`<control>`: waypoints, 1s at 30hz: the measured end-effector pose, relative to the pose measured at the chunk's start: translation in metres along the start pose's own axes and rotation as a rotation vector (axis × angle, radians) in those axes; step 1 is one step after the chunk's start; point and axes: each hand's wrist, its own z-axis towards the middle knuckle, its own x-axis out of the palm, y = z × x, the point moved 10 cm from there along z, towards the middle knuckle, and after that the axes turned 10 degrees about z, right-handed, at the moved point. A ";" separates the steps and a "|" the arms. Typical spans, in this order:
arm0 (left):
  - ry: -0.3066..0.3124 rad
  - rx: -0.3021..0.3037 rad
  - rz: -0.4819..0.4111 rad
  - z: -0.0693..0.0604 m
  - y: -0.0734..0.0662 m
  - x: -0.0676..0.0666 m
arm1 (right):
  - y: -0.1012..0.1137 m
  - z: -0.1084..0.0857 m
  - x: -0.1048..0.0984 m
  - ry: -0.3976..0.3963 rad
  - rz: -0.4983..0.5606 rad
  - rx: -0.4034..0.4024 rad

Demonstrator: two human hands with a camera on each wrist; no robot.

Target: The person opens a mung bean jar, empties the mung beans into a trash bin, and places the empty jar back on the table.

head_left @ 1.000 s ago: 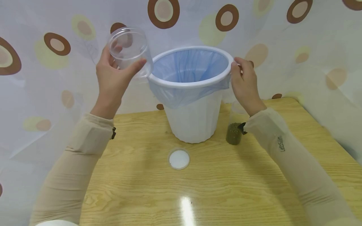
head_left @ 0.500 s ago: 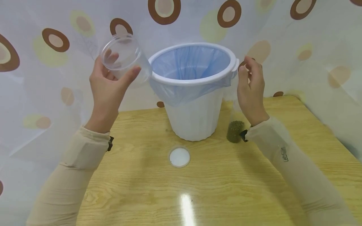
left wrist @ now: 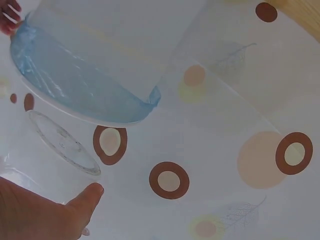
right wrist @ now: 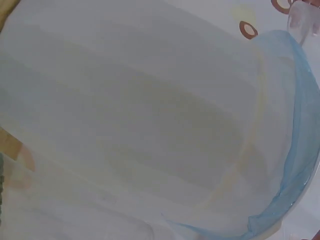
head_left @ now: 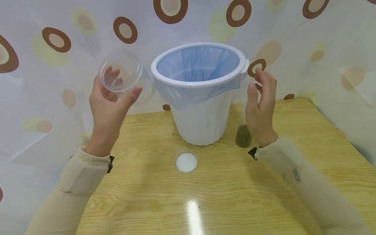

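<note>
Head view: faces forward, down over worktop (head_left: 147, 195). Left wrist: bin (left wrist: 125, 35) inverted. Right wrist: close, bin sideways. All share bin.

The trash bin (head_left: 201, 119) is looking white, its bag (head_left: 183, 96) blue, and brown rings (head_left: 116, 30) are dotting the pale wall (head_left: 202, 29).

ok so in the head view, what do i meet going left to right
Left hand holding a clear jar → white bin lined with a blue bag → right hand.
</note>
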 end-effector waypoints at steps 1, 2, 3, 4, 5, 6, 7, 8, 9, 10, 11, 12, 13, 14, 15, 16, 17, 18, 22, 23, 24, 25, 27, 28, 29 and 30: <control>0.000 0.002 0.001 -0.002 0.001 -0.001 | 0.007 -0.003 0.002 0.000 0.001 -0.018; -0.001 0.002 -0.003 -0.004 0.002 -0.002 | 0.013 -0.006 0.004 0.002 0.005 -0.034; -0.003 0.005 -0.005 -0.006 0.003 -0.002 | 0.020 -0.008 0.006 0.003 0.007 -0.051; -0.005 0.007 -0.005 -0.008 0.004 -0.003 | 0.026 -0.011 0.008 0.006 0.010 -0.063; -0.006 0.011 -0.008 -0.010 0.005 -0.003 | 0.030 -0.013 0.010 0.008 0.013 -0.072; -0.006 0.012 -0.008 -0.012 0.006 -0.004 | 0.033 -0.016 0.011 0.010 0.015 -0.082; -0.005 0.015 -0.009 -0.014 0.007 -0.004 | 0.034 -0.018 0.012 0.012 0.017 -0.091; -0.004 0.018 -0.005 -0.016 0.008 -0.004 | 0.031 -0.021 0.012 0.015 0.017 -0.095; -0.002 0.020 -0.002 -0.018 0.009 -0.004 | 0.026 -0.024 0.012 0.020 0.017 -0.098; 0.001 0.019 0.005 -0.020 0.011 -0.005 | 0.021 -0.027 0.012 0.028 0.018 -0.101; 0.004 0.016 0.016 -0.022 0.013 -0.005 | 0.015 -0.030 0.012 0.036 0.017 -0.104; 0.008 0.010 0.029 -0.024 0.015 -0.005 | 0.009 -0.034 0.012 0.045 0.014 -0.107; 0.010 0.003 0.039 -0.025 0.018 -0.005 | 0.004 -0.037 0.012 0.055 0.009 -0.105; 0.012 -0.006 0.052 -0.027 0.020 -0.006 | -0.001 -0.040 0.013 0.069 0.007 -0.104; 0.015 -0.018 0.063 -0.029 0.024 -0.006 | -0.005 -0.043 0.014 0.083 0.007 -0.102; 0.019 -0.030 0.079 -0.031 0.027 -0.006 | -0.008 -0.046 0.015 0.100 0.005 -0.097; 0.023 -0.044 0.089 -0.032 0.031 -0.006 | -0.010 -0.049 0.017 0.116 0.005 -0.092; 0.026 -0.056 0.095 -0.034 0.035 -0.006 | -0.012 -0.052 0.019 0.130 0.006 -0.088; 0.041 -0.108 0.124 -0.041 0.049 -0.003 | -0.015 -0.064 0.028 0.184 0.019 -0.073; 0.044 -0.119 0.130 -0.043 0.053 -0.003 | -0.016 -0.067 0.030 0.195 0.022 -0.071; 0.048 -0.129 0.136 -0.045 0.056 -0.002 | -0.016 -0.070 0.032 0.207 0.025 -0.068; 0.052 -0.140 0.141 -0.046 0.059 -0.001 | -0.017 -0.073 0.034 0.222 0.027 -0.063; 0.061 -0.156 0.143 -0.050 0.065 0.001 | -0.019 -0.079 0.038 0.251 0.028 -0.049; 0.065 -0.165 0.146 -0.051 0.069 0.002 | -0.021 -0.081 0.040 0.263 0.030 -0.039; 0.069 -0.176 0.146 -0.053 0.072 0.003 | -0.022 -0.084 0.041 0.279 0.031 -0.028; 0.075 -0.187 0.147 -0.055 0.075 0.004 | -0.023 -0.087 0.043 0.293 0.032 -0.017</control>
